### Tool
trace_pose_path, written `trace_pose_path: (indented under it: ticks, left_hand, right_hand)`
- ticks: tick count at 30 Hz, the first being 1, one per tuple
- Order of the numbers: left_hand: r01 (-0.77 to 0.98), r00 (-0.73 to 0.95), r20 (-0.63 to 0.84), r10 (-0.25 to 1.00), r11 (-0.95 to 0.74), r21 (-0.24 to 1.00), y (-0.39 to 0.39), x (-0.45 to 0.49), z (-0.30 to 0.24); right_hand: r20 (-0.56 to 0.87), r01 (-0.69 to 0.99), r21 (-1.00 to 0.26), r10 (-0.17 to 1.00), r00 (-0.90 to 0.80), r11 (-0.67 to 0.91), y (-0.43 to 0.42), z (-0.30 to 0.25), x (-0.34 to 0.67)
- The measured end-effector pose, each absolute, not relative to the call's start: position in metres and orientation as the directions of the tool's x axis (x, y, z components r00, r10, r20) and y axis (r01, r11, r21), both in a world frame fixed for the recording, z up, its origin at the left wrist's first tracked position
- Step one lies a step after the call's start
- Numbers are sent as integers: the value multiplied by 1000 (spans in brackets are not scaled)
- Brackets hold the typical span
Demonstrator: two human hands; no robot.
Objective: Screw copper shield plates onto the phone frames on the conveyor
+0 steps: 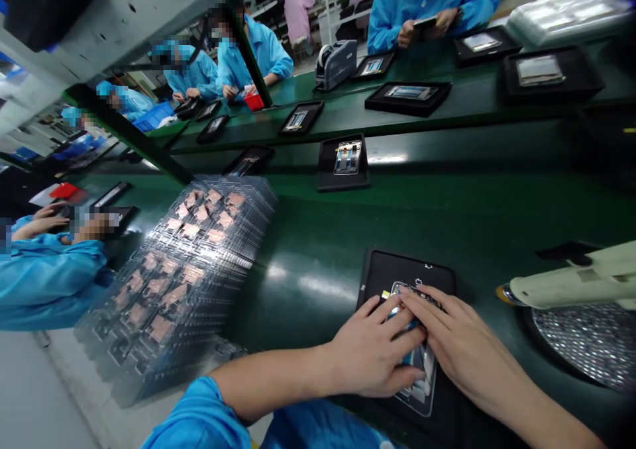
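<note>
Blue sleeve cloth (199, 416) is showing nearest, behind the fingers of the left hand (377, 351). Beside it, the right hand (458, 336) is also bearing on a phone frame (423, 396); fingers are lying partly spread, though whether they're pinching anything, I cannot tell. Beneath them, a black tray (397, 265) is carrying the frame on the desk (497, 224). Uneven pressure could be creasing the blue strip (408, 356) under the left fingers.

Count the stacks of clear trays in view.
2: one stack bearing copper-coloured pieces, left of the left hand; another stack at the picture's top right. More may be hidden.
</note>
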State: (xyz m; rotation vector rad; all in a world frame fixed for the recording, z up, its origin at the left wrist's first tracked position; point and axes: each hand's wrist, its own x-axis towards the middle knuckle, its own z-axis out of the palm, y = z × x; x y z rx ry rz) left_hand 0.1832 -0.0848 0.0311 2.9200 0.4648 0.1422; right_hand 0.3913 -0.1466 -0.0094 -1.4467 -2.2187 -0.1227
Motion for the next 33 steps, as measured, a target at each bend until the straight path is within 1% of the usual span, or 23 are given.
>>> trace_pose_path:
  ticks: [3,6,9,12,19,28,31,33]
  left_hand:
    - [294,949,59,310,-936,194,-84,184,32]
    - [290,950,63,306,-937,194,-85,185,31]
    - [293,947,77,313,-935,199,-85,184,30]
    - [289,946,87,312,-935,206,-85,183,28]
    - [296,939,110,325,-929,222,-85,184,26]
    - [296,941,93,325,-925,239,-87,184,25]
    - [303,939,89,333,-920,248,-86,184,24]
    - [292,942,84,324,-918,268,-82,185,24]
  right_hand:
    - [431,876,-222,849,-306,428,-146,-8,392]
    - [455,832,-346,853,-255,433,-145,-9,394]
    - [473,770,-494,868,-151,403,-143,-11,397]
    - [451,748,-557,888,-94,362,-141,-14,399]
    - [443,752,-547,890,-111,367,-141,-15,400]
    - [402,819,-464,904,-145,337,-145,-22,404]
    - [406,831,-445,902,-145,335,-145,-21,401]
    - [441,808,-455,883,-160,373,-148,-15,399]
